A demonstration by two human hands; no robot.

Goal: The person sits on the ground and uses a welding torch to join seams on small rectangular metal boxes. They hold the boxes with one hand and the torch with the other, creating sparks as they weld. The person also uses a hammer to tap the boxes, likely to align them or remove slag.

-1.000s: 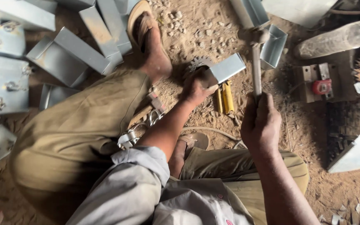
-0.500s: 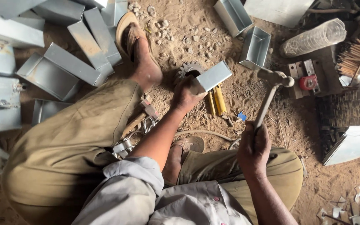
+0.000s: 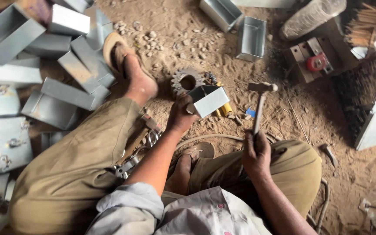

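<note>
Grey folded sheet-metal box (image 3: 208, 100), centre frame beside a toothed steel gear (image 3: 187, 81), gripped by left hand (image 3: 180, 116); right hand (image 3: 256, 153) fingers clenching raised wooden-handled hammer (image 3: 260, 102); hammering step, needing a square blow.

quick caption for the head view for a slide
Seated on sandy ground, left hand steadies a small sheet-metal box by a gear wheel; right hand raises a hammer.

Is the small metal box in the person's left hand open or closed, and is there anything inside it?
Open. The metal box, held by the left hand beside the gear, shows an uncovered top and a dark hollow. Nothing is visible inside, though shadow hides part of it.
</note>
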